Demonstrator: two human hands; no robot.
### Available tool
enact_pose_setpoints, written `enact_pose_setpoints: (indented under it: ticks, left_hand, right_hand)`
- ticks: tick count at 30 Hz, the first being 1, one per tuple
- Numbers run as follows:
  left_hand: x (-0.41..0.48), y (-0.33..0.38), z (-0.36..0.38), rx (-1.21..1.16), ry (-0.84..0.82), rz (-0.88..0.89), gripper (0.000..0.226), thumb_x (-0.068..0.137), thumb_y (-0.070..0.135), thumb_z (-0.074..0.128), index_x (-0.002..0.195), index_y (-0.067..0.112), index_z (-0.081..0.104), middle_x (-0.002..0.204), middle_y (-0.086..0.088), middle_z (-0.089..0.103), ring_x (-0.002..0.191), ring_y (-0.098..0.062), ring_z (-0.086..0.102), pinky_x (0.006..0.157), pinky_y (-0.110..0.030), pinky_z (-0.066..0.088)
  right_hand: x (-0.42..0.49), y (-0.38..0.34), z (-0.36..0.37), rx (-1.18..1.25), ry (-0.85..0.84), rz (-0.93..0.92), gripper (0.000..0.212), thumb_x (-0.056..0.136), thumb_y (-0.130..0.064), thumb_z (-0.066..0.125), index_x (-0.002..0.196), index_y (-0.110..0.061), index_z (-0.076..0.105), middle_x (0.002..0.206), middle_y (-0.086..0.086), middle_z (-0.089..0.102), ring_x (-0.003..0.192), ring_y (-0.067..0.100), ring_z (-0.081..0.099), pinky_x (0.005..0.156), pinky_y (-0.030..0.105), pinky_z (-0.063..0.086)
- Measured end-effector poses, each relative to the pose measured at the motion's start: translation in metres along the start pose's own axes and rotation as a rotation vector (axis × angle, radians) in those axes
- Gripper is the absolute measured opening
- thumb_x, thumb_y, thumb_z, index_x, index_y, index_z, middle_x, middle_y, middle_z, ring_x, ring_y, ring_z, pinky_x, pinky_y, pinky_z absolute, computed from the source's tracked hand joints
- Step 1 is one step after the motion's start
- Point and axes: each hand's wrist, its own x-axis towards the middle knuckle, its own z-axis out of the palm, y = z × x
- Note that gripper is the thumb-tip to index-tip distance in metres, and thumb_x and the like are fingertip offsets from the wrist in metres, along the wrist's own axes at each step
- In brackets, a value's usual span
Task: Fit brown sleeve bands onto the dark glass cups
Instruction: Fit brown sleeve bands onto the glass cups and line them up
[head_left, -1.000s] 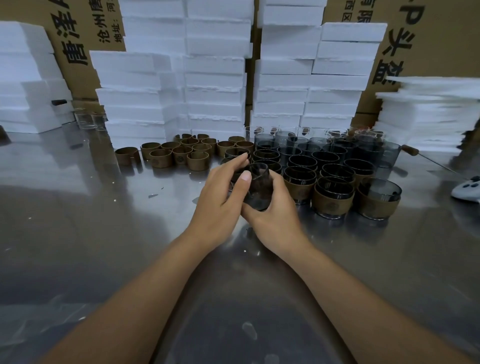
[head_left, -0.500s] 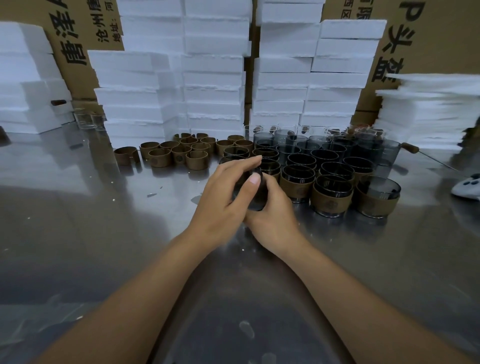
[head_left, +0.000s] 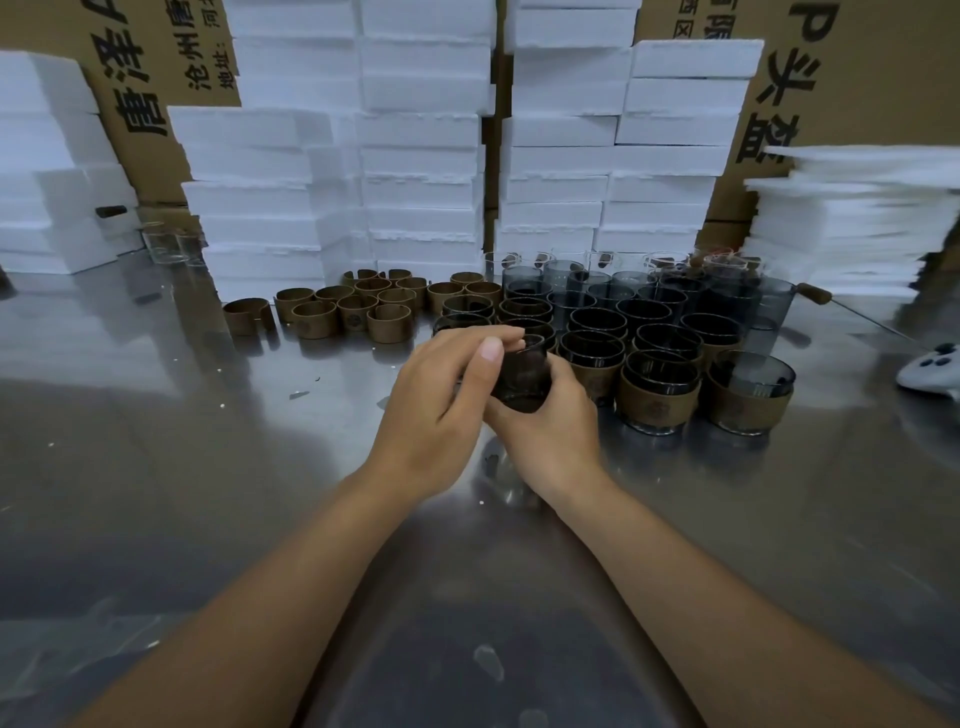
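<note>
My right hand (head_left: 555, 441) grips a dark glass cup (head_left: 522, 375); my left hand (head_left: 436, 415) curls over it, seemingly pinching its rim.

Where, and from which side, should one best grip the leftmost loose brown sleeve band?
I would pinch the wall of the leftmost brown sleeve band at its top rim, coming from above. It stands upright and hollow, slightly apart from the other bands.

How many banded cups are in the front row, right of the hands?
3. The nearest banded cup sits beside the right hand, the middle banded cup next, the outer banded cup at the far right. Rows behind overlap, so more may be hidden.
</note>
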Motion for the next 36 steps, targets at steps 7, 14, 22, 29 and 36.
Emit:
enact_pose_setpoints:
  ticks: [7, 14, 22, 29, 36]
  left_hand:
    - [0.001, -0.014, -0.005, 0.019, 0.042, -0.086, 0.034, 0.096, 0.042, 0.032, 0.112, 0.031, 0.060, 0.106, 0.018, 0.064, 0.111, -0.008, 0.057, 0.098, -0.038, 0.045]
    - [0.002, -0.020, -0.002, 0.000, -0.054, -0.206, 0.048, 0.093, 0.045, 0.029, 0.130, 0.024, 0.053, 0.124, 0.013, 0.059, 0.121, 0.000, 0.049, 0.099, -0.013, 0.035]
    - [0.003, -0.019, -0.003, 0.033, -0.098, -0.178, 0.048, 0.094, 0.046, 0.029, 0.133, 0.027, 0.051, 0.123, 0.021, 0.055, 0.121, 0.006, 0.044, 0.100, -0.010, 0.031]
    - [0.003, -0.011, -0.003, 0.157, -0.154, -0.073, 0.052, 0.094, 0.049, 0.030, 0.134, 0.024, 0.052, 0.128, 0.014, 0.053, 0.127, -0.002, 0.041, 0.110, -0.032, 0.033]
    - [0.001, -0.002, 0.001, 0.126, -0.150, 0.006, 0.049, 0.093, 0.047, 0.030, 0.126, 0.025, 0.058, 0.125, 0.007, 0.059, 0.125, -0.009, 0.047, 0.106, -0.041, 0.037]
  right_hand:
    - [-0.001, -0.001, -0.002, 0.043, 0.021, 0.023, 0.047, 0.073, -0.032, 0.080, 0.113, -0.021, 0.058, 0.094, -0.011, 0.064, 0.085, -0.002, 0.059, 0.061, 0.003, 0.043]
    - [-0.001, -0.001, -0.001, 0.099, -0.018, 0.013, 0.044, 0.072, -0.028, 0.081, 0.109, -0.021, 0.060, 0.091, -0.011, 0.066, 0.082, -0.002, 0.061, 0.062, 0.004, 0.044]
    - [-0.002, 0.001, 0.000, 0.116, -0.097, -0.038, 0.042, 0.072, -0.016, 0.079, 0.109, -0.023, 0.059, 0.093, -0.009, 0.069, 0.086, 0.001, 0.065, 0.077, 0.019, 0.053]
    - [-0.003, 0.001, 0.001, 0.116, -0.136, -0.076, 0.037, 0.073, -0.022, 0.080, 0.100, -0.031, 0.058, 0.089, -0.016, 0.068, 0.082, -0.011, 0.062, 0.063, 0.004, 0.044]
    - [-0.002, -0.001, 0.000, 0.118, -0.125, -0.047, 0.042, 0.076, -0.021, 0.078, 0.112, -0.022, 0.057, 0.094, -0.012, 0.067, 0.085, -0.002, 0.063, 0.069, 0.012, 0.050]
